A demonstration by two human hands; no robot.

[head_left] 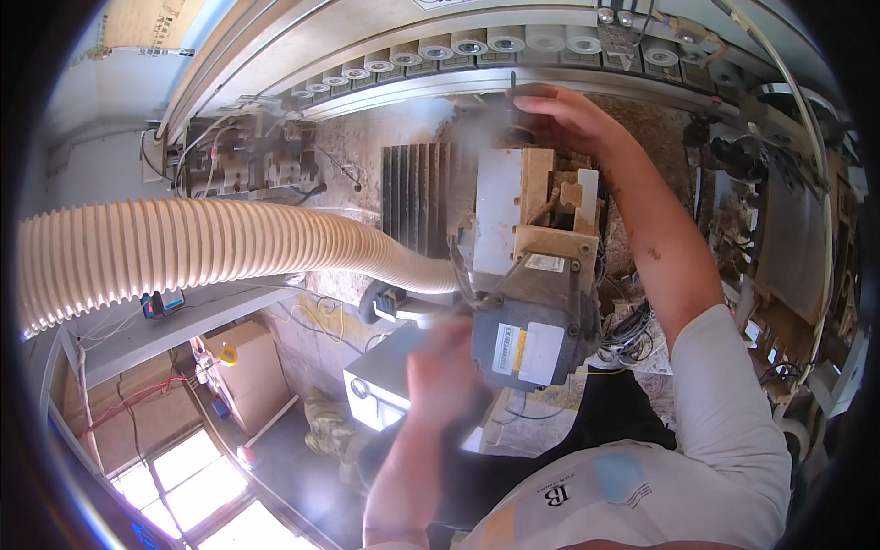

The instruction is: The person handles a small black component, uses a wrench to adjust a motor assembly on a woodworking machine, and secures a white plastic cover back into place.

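Note:
A dusty machine unit stands before me, with a grey-white housing, a tan bracket and a dark boxy motor bearing labels at its near end. My right hand reaches past it to the far end. Its fingers are bent together beside a thin dark upright rod; what lies between them is partly hidden and blurred. My left hand is beside the motor's left side, smeared by motion, so its fingers cannot be read.
A ribbed cream hose runs from the left to the unit. Beyond is a rail with a row of rollers. Black finned metal sits left of the housing. A white box stands below, with loose cables at right.

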